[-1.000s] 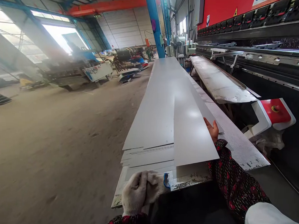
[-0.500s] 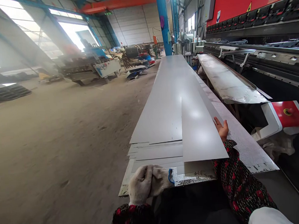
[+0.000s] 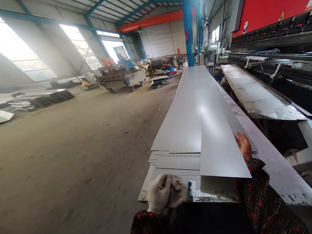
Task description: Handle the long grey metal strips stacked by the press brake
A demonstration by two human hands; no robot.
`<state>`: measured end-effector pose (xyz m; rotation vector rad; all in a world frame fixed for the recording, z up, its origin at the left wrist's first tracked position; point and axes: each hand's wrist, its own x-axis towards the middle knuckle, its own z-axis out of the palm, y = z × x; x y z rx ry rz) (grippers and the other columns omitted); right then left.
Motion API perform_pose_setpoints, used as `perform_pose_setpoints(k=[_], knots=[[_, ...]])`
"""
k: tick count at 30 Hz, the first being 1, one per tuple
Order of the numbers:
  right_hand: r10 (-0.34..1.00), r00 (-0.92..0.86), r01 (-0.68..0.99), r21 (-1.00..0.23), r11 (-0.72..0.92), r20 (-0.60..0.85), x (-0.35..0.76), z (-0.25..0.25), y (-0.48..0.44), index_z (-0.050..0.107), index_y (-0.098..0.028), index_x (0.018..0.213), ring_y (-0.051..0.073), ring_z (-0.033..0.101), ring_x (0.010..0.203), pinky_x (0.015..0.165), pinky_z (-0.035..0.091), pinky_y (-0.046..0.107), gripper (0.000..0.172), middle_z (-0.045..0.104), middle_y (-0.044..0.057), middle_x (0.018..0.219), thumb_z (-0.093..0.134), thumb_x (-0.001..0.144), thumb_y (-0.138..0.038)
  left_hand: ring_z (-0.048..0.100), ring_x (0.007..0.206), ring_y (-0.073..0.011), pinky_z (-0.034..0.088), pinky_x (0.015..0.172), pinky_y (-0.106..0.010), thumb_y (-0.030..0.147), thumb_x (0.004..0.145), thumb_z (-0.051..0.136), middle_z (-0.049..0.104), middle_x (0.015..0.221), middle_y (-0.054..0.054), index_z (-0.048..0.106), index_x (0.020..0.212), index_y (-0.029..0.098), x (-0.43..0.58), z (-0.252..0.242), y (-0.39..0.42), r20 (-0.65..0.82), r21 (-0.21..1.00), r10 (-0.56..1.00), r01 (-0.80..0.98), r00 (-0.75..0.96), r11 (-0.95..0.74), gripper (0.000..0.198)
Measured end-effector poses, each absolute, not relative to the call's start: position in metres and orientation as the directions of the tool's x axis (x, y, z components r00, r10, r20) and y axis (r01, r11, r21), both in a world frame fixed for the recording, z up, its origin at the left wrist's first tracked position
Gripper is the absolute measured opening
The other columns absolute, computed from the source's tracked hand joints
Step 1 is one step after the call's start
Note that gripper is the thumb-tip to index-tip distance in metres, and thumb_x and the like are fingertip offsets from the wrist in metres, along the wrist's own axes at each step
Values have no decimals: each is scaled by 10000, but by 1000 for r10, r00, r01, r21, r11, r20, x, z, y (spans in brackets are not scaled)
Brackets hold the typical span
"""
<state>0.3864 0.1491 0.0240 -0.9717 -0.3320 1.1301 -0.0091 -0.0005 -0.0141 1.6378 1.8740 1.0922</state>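
1. Grey steel top sheet (image 3: 220, 141) lies along the right side of the stack (image 3: 181, 129) on the desk (image 3: 279, 173), its near end slightly raised. It looks long, thin, likely floppy, slick and sharp-edged, and is best taken along a long edge.
2. Bare right hand (image 3: 243, 146) meets its right edge, fingers half-open; any pinch is hidden.
3. Gloved left hand (image 3: 167, 193) rests fisted at the desk's near edge.

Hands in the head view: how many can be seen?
2. The left hand, in a white glove, is curled at the near end of the stack of metal sheets. The right hand, bare, touches the right edge of the top sheet. No others show.
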Motion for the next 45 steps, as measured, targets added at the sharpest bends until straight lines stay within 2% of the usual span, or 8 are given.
perform_pose_setpoints(k=[5, 14, 30, 33, 36, 38, 40, 45], knots=[[858, 436, -634, -769, 78, -272, 381, 30, 145, 572, -215, 1049, 206, 704, 795, 708, 599, 356, 270, 716, 30, 866, 543, 847, -391, 608, 794, -158, 424, 748, -269, 497, 932, 478, 678, 821, 13, 631, 799, 225, -10, -14, -3, 145, 800, 965, 600, -219, 16, 339], [851, 457, -622, -777, 97, -260, 382, 22, 150, 608, -209, 972, 155, 692, 772, 708, 604, 291, 193, 707, 3, 890, 532, 843, -332, 579, 779, -162, 411, 730, -270, 513, 940, 450, 650, 799, 2, 605, 785, 219, -11, -16, -3, 167, 754, 962, 657, -217, 17, 367], [840, 495, -577, -807, 126, -223, 372, 26, 146, 672, -172, 919, 153, 692, 822, 693, 595, 232, 200, 724, 34, 916, 601, 803, -320, 596, 801, -169, 419, 750, -280, 509, 926, 462, 665, 830, -2, 617, 795, 226, -9, -9, -5, 153, 776, 961, 630, -229, 26, 348], [837, 520, -467, -877, 113, -169, 374, 25, 148, 679, -182, 909, 170, 689, 835, 709, 589, 261, 202, 730, 28, 897, 657, 738, -287, 584, 773, -161, 409, 732, -277, 503, 928, 462, 654, 810, 4, 607, 781, 224, -9, -9, -5, 153, 770, 961, 637, -231, 31, 348], [780, 625, -129, -981, 144, 33, 377, 26, 148, 693, -199, 925, 187, 660, 966, 894, 544, 322, 251, 724, 20, 947, 695, 677, -232, 567, 749, -154, 396, 719, -276, 508, 933, 455, 633, 778, 9, 594, 760, 221, -10, -9, -7, 164, 757, 959, 653, -231, 28, 363], [725, 668, 57, -983, 175, 168, 378, 31, 141, 703, -206, 948, 196, 632, 1052, 1002, 485, 368, 297, 718, 28, 1001, 690, 651, -206, 572, 759, -155, 393, 726, -279, 501, 936, 450, 633, 778, 9, 594, 761, 221, -12, -8, -8, 170, 753, 960, 657, -223, 19, 361], [713, 672, 89, -977, 192, 201, 379, 43, 124, 716, -205, 951, 210, 625, 1071, 1011, 480, 388, 308, 712, 46, 1034, 686, 646, -241, 581, 767, -159, 395, 729, -282, 493, 938, 445, 641, 784, 5, 597, 763, 221, -15, -8, -10, 175, 747, 960, 665, -220, 17, 358], [790, 579, 88, -978, 187, 203, 389, 68, 29, 742, -272, 983, 228, 690, 892, 823, 597, 397, 349, 717, 68, 1062, 687, 687, -449, 596, 748, -170, 407, 701, -283, 481, 940, 440, 647, 769, -14, 610, 764, 222, -28, -12, -13, 212, 722, 957, 692, -196, -18, 356]])
